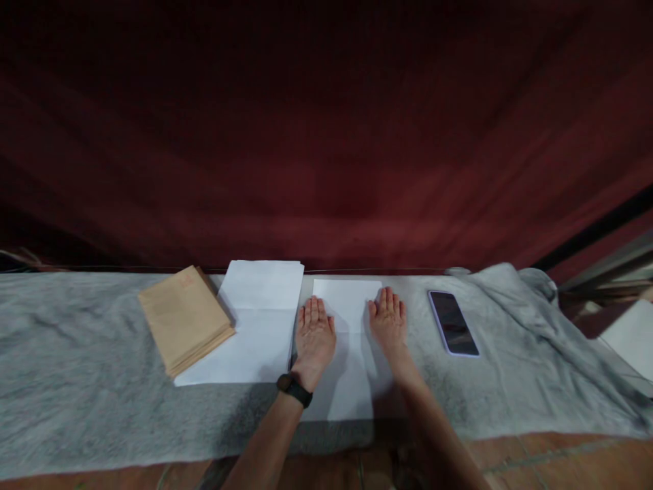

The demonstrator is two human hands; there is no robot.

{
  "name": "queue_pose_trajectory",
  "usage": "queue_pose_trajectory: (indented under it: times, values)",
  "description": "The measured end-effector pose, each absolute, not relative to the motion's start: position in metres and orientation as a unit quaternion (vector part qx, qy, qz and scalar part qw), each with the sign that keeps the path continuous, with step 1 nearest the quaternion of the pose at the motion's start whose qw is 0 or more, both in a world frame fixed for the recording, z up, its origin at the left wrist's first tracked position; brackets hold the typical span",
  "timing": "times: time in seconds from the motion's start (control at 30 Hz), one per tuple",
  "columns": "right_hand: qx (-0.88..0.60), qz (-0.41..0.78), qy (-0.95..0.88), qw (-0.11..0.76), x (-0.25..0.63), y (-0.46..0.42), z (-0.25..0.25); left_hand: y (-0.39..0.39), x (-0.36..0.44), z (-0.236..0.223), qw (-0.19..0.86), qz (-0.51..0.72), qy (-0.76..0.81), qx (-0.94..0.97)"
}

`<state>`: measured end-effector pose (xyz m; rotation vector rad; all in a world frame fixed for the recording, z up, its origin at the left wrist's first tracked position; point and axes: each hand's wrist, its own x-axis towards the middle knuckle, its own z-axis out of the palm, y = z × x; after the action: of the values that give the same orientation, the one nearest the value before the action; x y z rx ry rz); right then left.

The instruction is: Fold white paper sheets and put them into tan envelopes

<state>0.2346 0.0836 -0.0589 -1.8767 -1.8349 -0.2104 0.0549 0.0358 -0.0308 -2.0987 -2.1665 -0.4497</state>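
Note:
A white sheet of paper (349,381), with a faint crease across it, lies flat on the grey cloth in front of me. My left hand (315,333) rests on the sheet's left edge, fingers stretched out and nothing in it. On the opposite side, my right hand (388,320) lies flat along the right edge, its fingers also extended. A dark watch (294,389) is on my left wrist. Just left of that hand sits a stack of white paper (255,333), and a pile of brown envelopes (184,316) covers part of its left side.
A phone (454,323) in a pale purple case lies right of my right hand. The grey cloth (76,388) spreads over the low surface and bunches up at the far right. Behind it hangs a dark red curtain-like backdrop (326,170). Reddish floor tiles (556,459) show along the near edge.

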Motion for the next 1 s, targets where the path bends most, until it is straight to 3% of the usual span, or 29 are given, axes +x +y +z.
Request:
queue_pose_trajectory:
  times: [0.3, 1.0]
  values:
    - [-0.555, 0.037, -0.799, 0.228, 0.208, 0.038, -0.04, 0.026, 0.086, -0.029, 0.012, -0.147, -0.571, -0.807]
    - [-0.564, -0.08, -0.797, 0.203, 0.274, 0.026, -0.059, 0.039, 0.043, -0.036, 0.041, -0.106, -0.69, -0.715]
